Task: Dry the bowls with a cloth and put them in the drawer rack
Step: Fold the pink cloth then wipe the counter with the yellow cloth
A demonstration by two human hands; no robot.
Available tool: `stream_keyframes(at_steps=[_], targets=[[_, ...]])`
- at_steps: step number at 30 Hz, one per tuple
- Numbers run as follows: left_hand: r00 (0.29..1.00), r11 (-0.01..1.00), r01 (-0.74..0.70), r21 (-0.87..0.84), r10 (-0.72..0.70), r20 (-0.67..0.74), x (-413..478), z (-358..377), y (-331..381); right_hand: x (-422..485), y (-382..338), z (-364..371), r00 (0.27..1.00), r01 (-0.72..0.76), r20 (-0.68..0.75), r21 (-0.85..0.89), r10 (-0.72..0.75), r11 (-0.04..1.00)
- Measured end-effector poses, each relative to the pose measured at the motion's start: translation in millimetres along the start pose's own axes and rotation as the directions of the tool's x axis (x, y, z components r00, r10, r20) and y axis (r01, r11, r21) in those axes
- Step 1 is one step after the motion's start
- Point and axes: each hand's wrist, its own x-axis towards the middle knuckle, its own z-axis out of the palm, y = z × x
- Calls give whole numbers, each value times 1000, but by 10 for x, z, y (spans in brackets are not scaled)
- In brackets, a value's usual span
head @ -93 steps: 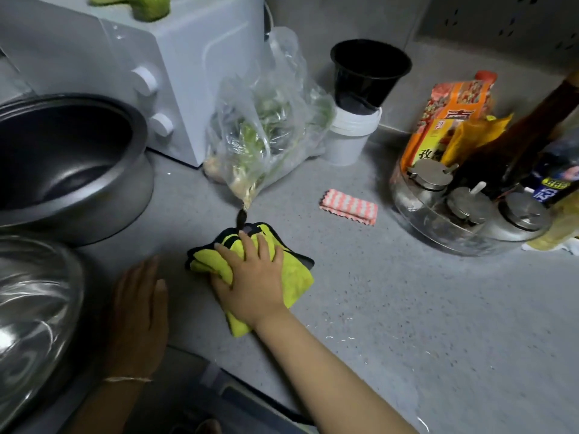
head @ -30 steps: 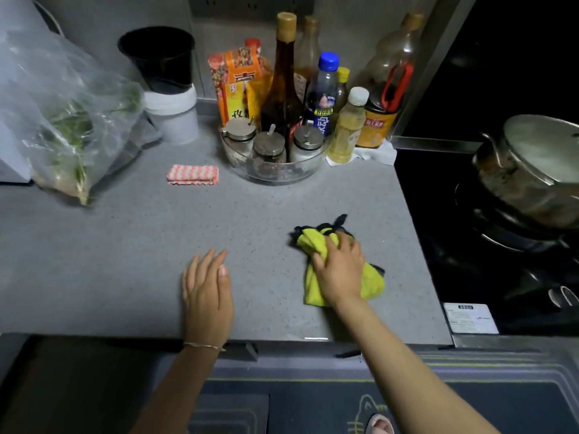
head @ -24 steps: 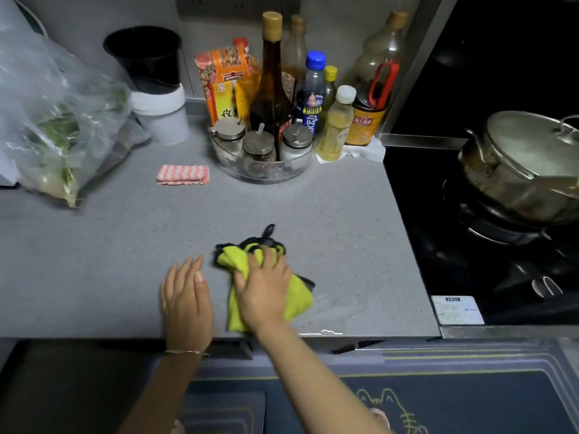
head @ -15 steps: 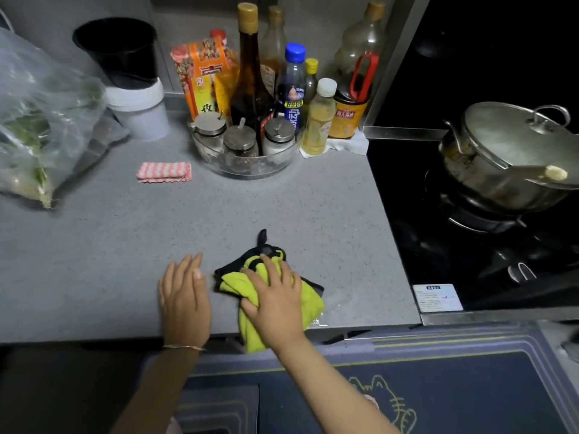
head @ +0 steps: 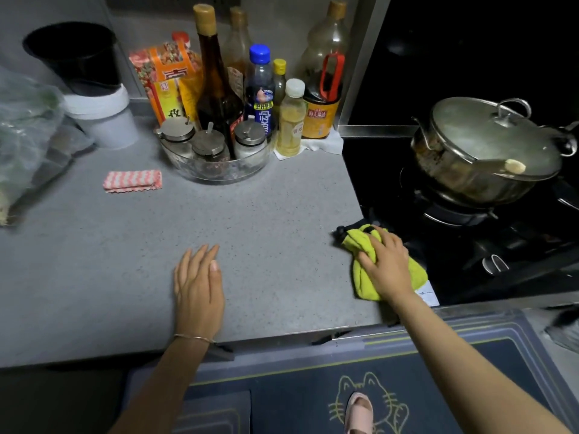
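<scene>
While the right hand [head: 387,267] lies on the yellow cloth [head: 363,285], I see its fingers bent over the bunched fabric and its thumb against the cloth's left side, so it grips the cloth and presses it down. The cloth has a black border and sits at the right end of the grey countertop [head: 266,214], with one part lying over onto the black stove [head: 470,245].

The left hand [head: 197,286] rests flat on the countertop near the front edge, well apart from the cloth. Its fingers are straight and together, and it holds nothing. A thin bracelet [head: 194,338] is around its wrist.

On the stove stands a steel pot [head: 463,177] with its lid on. At the back of the countertop a glass tray [head: 216,172] holds three seasoning jars, with bottles just behind it. A folded pink-and-white rag [head: 133,181] lies left of the tray. On the far left I see a plastic bag of greens [head: 25,136].
</scene>
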Motion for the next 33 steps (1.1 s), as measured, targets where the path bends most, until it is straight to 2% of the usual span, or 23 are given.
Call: stream_keyframes(at_steps=[3,5,8,12,14,17,20,24,26,29,31,33], targets=[[1000,1000,12,-1,-12,9,2,-3,-35,64,-194,59,989,-132,-62,33,134,991],[1000,1000,21,-3,-20,13,-5,-7,-52,8,-474,147,987,-144,-60,46,146,989],[1000,1000,25,8,-25,8,-16,-30,-80,-236,-1166,363,999,-26,-28,51,27,998],[1000,1000,10,21,-10,0,17,-80,-108,-634,-2115,619,961,266,58,71,-271,961],[1000,999,20,26,-20,13,34,-97,-120,-727,-2205,670,926,361,99,58,-365,931],[1000,1000,4,26,-4,8,64,-90,-122,-727,-1863,584,924,369,104,9,-368,929],[1000,1000,8,23,-9,12,92,-21,-83,-625,-1225,394,965,255,66,-13,-253,967],[999,1000,-4,17,4,42,141,134,46,-404,-178,85,998,-47,-43,-36,45,998],[998,999,-24,22,23,51,191,215,128,-277,206,-39,966,-235,-119,-37,229,971],[997,999,-35,33,32,66,278,293,210,-8,398,-119,854,-498,-177,-9,489,867],[997,997,-46,67,42,62,356,300,205,217,302,-78,812,-570,-147,12,565,822],[997,993,-50,106,45,56,430,290,154,447,32,21,845,-533,-79,-39,529,845]])
